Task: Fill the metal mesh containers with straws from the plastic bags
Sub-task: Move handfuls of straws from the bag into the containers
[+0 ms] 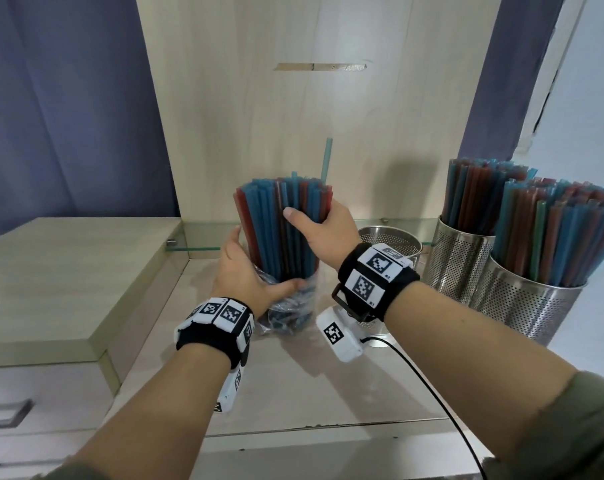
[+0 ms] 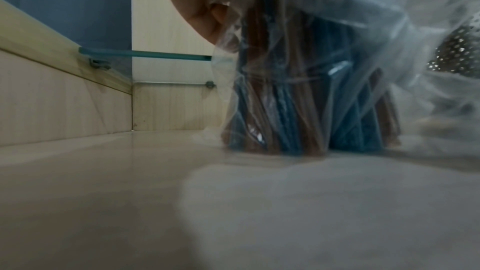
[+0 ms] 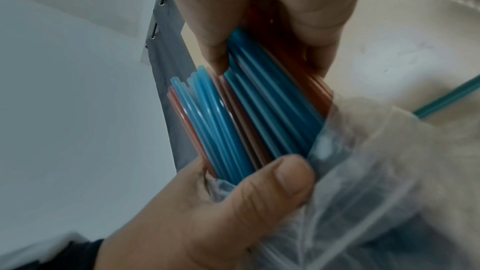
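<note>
Straws (image 1: 283,223), blue and red-brown, stand upright as one thick bundle on the table (image 1: 328,382), their lower ends still inside a crumpled clear plastic bag (image 1: 290,306). The right hand (image 1: 323,225) is wrapped around the upper part of the bundle, thumb across the front and fingers curled behind. The left hand (image 1: 245,271) grips the bag low down, its thumb pressing the plastic against the bundle; the left wrist view shows the straw ends resting on the table through the film.

Two perforated metal containers (image 1: 532,296) at the right already hold dense loads of straws, so that share of the job looks done. A third, empty metal container (image 1: 390,240) stands just behind the right wrist, between the bundle and the full pair. By my reading, what is left is to draw this bundle free of the bag and set it into the empty container. One blue straw (image 1: 326,161) sticks up above the rest.
</note>
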`<control>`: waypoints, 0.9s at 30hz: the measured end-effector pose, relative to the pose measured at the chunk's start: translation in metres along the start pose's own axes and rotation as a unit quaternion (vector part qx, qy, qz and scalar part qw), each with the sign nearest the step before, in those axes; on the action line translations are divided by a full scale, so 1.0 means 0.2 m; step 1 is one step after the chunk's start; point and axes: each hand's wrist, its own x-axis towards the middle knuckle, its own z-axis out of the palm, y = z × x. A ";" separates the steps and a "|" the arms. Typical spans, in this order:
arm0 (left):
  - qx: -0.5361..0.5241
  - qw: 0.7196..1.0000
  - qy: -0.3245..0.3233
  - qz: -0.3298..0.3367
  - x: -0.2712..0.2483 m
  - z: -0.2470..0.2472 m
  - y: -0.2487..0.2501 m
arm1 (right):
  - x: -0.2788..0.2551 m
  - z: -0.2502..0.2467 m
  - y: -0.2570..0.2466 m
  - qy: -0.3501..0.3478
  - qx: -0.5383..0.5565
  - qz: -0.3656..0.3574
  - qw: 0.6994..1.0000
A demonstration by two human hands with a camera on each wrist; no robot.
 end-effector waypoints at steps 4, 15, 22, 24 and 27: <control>0.004 1.000 0.002 -0.007 0.00 0.00 0.00 | 0.02 -0.01 -0.03 0.031 0.025 -0.015 0.999; 0.003 1.000 -0.005 -0.020 0.00 -0.01 0.00 | 0.09 -0.04 -0.11 0.069 0.146 -0.003 0.987; 0.004 1.000 -0.008 -0.027 0.01 -0.01 -0.01 | 0.13 -0.06 -0.12 0.108 0.138 -0.014 0.984; 0.001 1.000 -0.010 -0.030 0.01 -0.01 -0.01 | 0.15 -0.06 -0.13 0.112 0.138 -0.008 0.984; 0.003 0.999 -0.012 -0.031 0.01 -0.01 -0.01 | 0.17 -0.07 -0.16 0.112 0.125 -0.015 0.986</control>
